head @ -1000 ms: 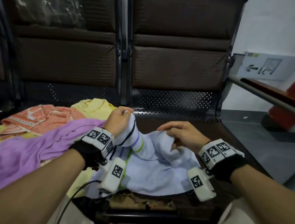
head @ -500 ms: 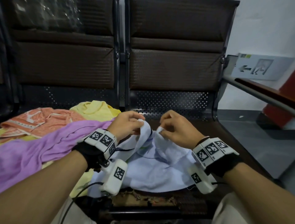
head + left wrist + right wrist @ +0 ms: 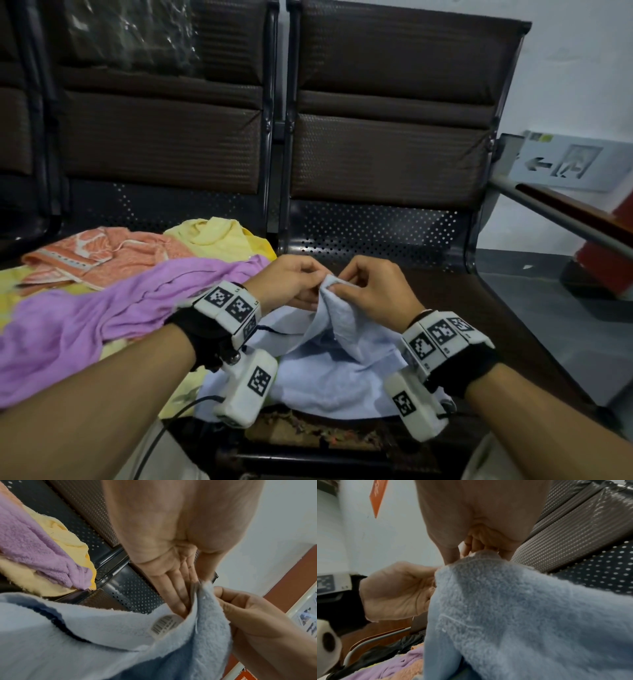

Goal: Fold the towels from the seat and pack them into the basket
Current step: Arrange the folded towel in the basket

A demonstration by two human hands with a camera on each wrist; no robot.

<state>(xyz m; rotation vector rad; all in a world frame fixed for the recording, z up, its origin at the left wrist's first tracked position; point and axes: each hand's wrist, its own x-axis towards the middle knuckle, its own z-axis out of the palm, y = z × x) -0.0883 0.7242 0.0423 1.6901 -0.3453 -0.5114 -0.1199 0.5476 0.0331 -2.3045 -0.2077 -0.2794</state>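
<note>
Blue towel [image 3: 342, 370] on seat [image 3: 513, 308]: your left hand [image 3: 287, 284] and right hand [image 3: 373, 291] pinch one raised corner together. Folding stage; next, find the matching corner.

A barcode tag [image 3: 164, 626] is sewn on the blue towel [image 3: 96, 635], its print too small to read; the wall sign [image 3: 565, 161] shows only a left arrow.

We see a fluffy blue terry towel [image 3: 513, 608], a perforated glossy metal seat [image 3: 376, 229], and woven matt backrest padding [image 3: 387, 164].
</note>
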